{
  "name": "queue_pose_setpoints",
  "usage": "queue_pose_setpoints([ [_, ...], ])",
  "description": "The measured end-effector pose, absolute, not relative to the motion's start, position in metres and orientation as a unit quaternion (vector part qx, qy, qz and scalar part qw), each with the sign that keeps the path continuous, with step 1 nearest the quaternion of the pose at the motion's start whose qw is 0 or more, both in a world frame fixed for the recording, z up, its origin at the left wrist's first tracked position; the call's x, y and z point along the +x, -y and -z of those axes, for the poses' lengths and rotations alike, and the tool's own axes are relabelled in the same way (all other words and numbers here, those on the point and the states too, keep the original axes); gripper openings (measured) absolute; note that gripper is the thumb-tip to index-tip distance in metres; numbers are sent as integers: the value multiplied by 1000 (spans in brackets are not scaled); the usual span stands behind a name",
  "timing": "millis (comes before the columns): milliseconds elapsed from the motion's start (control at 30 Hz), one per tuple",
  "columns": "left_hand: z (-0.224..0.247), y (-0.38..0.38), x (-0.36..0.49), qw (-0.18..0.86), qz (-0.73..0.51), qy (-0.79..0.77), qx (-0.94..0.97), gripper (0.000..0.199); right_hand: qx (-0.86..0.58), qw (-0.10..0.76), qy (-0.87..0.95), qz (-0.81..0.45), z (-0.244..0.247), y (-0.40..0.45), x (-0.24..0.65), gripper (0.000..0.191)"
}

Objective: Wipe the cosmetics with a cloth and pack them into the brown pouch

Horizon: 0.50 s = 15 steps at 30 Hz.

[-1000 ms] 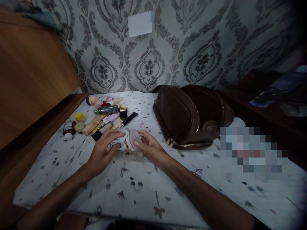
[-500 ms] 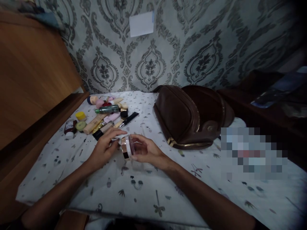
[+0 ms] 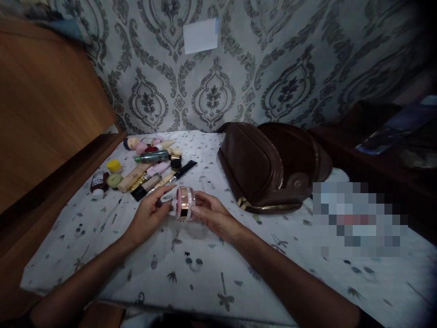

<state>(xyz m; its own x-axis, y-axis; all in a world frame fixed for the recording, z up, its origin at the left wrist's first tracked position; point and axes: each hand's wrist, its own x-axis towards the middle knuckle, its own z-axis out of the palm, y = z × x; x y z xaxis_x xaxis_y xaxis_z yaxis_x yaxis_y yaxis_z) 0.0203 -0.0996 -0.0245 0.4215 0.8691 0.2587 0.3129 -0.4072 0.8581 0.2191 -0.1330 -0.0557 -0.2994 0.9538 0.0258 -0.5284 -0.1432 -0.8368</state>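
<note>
A round cosmetic jar (image 3: 185,204) with a rose-gold band and clear walls is held on its side above the tablecloth. Fingers of my right hand (image 3: 216,215) are closed around its clear end. My left hand (image 3: 148,214) pinches a crumpled white cloth or wipe (image 3: 170,197), which touches the jar's other end. Just beyond my left hand lies a group of cosmetics, among them a green-capped bottle (image 3: 153,156), a beige tube (image 3: 134,176) and a black tube (image 3: 186,171).
A brown leather bag (image 3: 252,164) with a gold zip lies at the back right. On the left are a yellow-lidded jar (image 3: 114,166), a green round tin (image 3: 114,181) and a dark red bottle (image 3: 99,182). A wooden cabinet (image 3: 51,105) borders the table's left side. A blurred patch covers something at right.
The jar has turned in my right hand, so its banded side now faces me more. My left hand's white cloth has come up against the jar's end.
</note>
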Motion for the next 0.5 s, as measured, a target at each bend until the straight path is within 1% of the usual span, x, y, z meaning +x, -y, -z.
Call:
queue_pose_setpoints([
  [167, 18, 105, 22, 282, -396, -363, 795, 36, -278, 509, 398, -711, 57, 134, 219, 51],
  [367, 10, 114, 25, 233, -412, -281, 835, 36, -254, 527, 391, -711, 55, 134, 218, 43],
  [500, 12, 117, 24, 199, -403, -241, 860, 40, -233, 547, 341, -728, 52, 133, 220, 46],
])
